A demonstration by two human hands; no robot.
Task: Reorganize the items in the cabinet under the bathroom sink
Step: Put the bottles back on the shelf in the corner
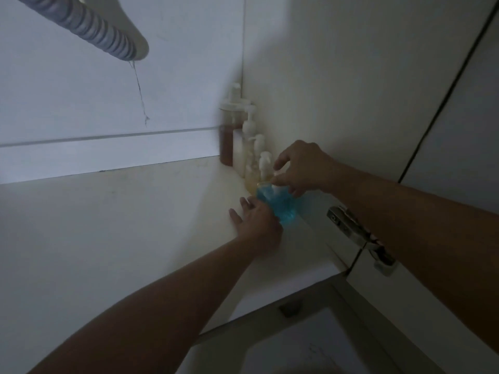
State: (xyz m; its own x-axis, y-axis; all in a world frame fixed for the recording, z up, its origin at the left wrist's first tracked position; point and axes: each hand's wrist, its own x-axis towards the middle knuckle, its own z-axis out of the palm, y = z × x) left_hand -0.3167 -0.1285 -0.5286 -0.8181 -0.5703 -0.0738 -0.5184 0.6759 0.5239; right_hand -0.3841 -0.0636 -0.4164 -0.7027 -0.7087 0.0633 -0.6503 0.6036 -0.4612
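The cabinet floor point(113, 225) is the largest surface, pale and broad, with open room across its whole left and middle stretch up to the back wall point(108, 90). Its front edge runs diagonally at lower right, just beside the metal door hinge point(348, 225) on the right side wall. A ribbed grey drain hose point(89, 28) hangs in from the upper left, well above the floor.

A row of pump bottles point(243, 147) stands along the right wall into the back corner (tallest at the back, shortest at the front); no label or writing on them can be read in the dim light.

At the near end of that row sits the blue bottle point(278, 203). The right hand point(299, 168) curls its fingers over the top of it, pinching near the cap. The left hand point(256, 225) lies against its lower side, fingers mostly straight and spread on the floor.
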